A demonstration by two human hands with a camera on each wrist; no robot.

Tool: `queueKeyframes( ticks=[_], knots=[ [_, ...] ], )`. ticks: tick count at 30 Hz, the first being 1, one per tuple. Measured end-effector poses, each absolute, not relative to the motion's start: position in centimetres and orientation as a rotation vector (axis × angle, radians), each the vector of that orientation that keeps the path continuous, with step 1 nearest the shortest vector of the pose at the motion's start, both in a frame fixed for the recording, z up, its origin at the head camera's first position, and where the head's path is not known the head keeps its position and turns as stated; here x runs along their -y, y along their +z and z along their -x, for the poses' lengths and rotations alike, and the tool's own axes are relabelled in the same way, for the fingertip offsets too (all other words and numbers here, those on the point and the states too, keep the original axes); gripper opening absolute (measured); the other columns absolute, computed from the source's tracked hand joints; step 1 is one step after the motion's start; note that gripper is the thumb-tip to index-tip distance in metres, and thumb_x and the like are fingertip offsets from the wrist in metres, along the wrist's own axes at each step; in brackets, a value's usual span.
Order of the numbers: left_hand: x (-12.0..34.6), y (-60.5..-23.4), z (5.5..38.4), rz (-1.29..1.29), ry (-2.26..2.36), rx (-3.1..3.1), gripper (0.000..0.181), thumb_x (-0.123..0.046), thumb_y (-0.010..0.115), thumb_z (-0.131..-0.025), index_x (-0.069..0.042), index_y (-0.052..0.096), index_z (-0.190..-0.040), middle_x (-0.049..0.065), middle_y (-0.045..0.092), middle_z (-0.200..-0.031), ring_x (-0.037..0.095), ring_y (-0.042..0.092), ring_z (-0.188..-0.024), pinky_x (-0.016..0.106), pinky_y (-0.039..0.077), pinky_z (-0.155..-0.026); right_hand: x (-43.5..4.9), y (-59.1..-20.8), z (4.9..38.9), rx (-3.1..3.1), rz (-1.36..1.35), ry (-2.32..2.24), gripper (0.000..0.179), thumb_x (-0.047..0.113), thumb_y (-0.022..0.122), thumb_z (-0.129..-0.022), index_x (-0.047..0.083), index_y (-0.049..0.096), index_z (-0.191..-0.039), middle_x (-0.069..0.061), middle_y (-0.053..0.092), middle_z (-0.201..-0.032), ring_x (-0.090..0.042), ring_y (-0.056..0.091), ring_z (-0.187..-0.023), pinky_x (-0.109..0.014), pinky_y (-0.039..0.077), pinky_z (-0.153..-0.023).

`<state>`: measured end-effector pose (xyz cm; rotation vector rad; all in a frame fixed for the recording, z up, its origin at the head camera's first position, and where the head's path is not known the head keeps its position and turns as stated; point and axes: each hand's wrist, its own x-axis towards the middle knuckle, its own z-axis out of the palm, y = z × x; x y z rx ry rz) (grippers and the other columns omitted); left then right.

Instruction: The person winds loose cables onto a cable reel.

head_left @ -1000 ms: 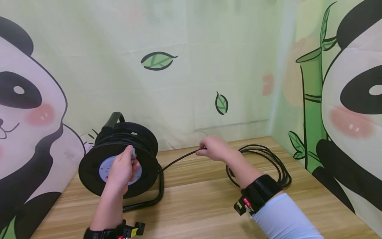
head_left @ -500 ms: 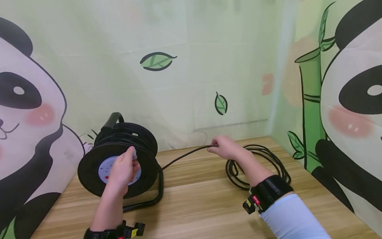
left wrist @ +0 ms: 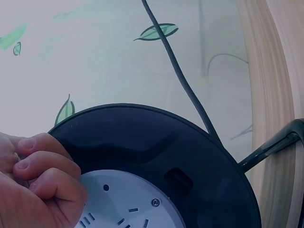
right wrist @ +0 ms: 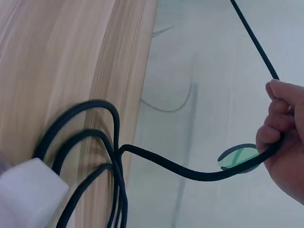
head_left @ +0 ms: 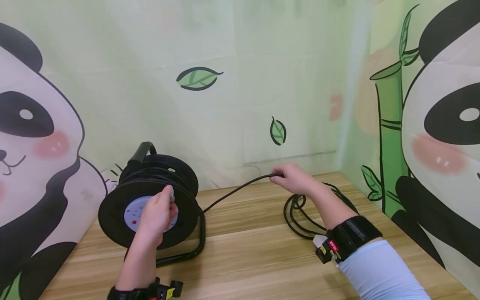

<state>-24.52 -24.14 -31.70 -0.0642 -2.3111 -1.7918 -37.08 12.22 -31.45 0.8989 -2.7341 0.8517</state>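
half on, half off the reel

part of the cable (right wrist: 199,176) sits wound on the reel (head_left: 131,210); loose loops (right wrist: 88,105) lie on the table (head_left: 240,258) – seemingly midway. left hand (head_left: 159,210) curls closed round a mostly hidden knob (head_left: 173,193); right hand (head_left: 294,178) grips the span between.

- We read no text on the cable reel (head_left: 112,208).
- Right of the reel, the red label (head_left: 333,246) on the wrist camera (head_left: 323,253) is too small for us to read.
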Motion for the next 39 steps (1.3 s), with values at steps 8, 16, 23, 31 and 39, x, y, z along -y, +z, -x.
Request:
queueKeyframes(
  ticks=[8,16,23,31,39],
  knots=[
    [24.0,-31.5,24.5,0.076,-1.772,2.328,0.057,-0.051,0.031,-0.102,-0.006,0.035,-0.068,0.001,0.034,-0.053,0.015,0.029,-0.040,0.026,0.026,-0.038,-13.8,-31.0,37.6,2.704,-0.691,0.748,0.035,0.037,0.063,-0.093,0.011,0.051,-0.073,-0.001,0.046,-0.063,-0.016,0.042,-0.055,-0.032,0.037,-0.053],
    [24.1,-31.6,24.6,0.099,-1.774,2.328,0.058,-0.052,0.031,-0.102,-0.005,0.036,-0.068,0.001,0.033,-0.052,0.015,0.029,-0.038,0.026,0.025,-0.037,-14.6,-30.7,37.8,2.684,-0.658,0.694,0.038,0.035,0.059,-0.096,0.011,0.050,-0.068,0.000,0.043,-0.059,-0.017,0.040,-0.054,-0.033,0.037,-0.054],
    [24.1,-31.7,24.7,0.108,-1.738,2.367,0.059,-0.054,0.032,-0.101,-0.006,0.036,-0.068,0.001,0.034,-0.052,0.015,0.030,-0.038,0.027,0.027,-0.039,-14.9,-30.6,38.0,2.651,-0.640,0.725,0.036,0.035,0.057,-0.097,0.011,0.052,-0.072,-0.001,0.043,-0.060,-0.018,0.040,-0.054,-0.033,0.036,-0.052],
    [23.9,-32.0,24.9,0.088,-1.645,2.393,0.059,-0.055,0.031,-0.101,-0.004,0.040,-0.072,0.002,0.037,-0.055,0.016,0.031,-0.041,0.029,0.028,-0.041,-15.1,-30.3,37.7,2.673,-0.697,0.749,0.028,0.032,0.055,-0.099,0.011,0.058,-0.080,-0.002,0.046,-0.064,-0.018,0.042,-0.059,-0.034,0.037,-0.055],
    [23.8,-32.3,25.3,0.065,-1.366,2.448,0.062,-0.052,0.026,-0.102,-0.003,0.048,-0.072,0.008,0.048,-0.059,0.028,0.047,-0.059,0.038,0.037,-0.058,-15.0,-30.2,37.3,2.680,-0.730,0.760,0.028,0.030,0.055,-0.099,0.011,0.056,-0.078,-0.002,0.045,-0.063,-0.019,0.042,-0.058,-0.034,0.037,-0.055]
  ],
)
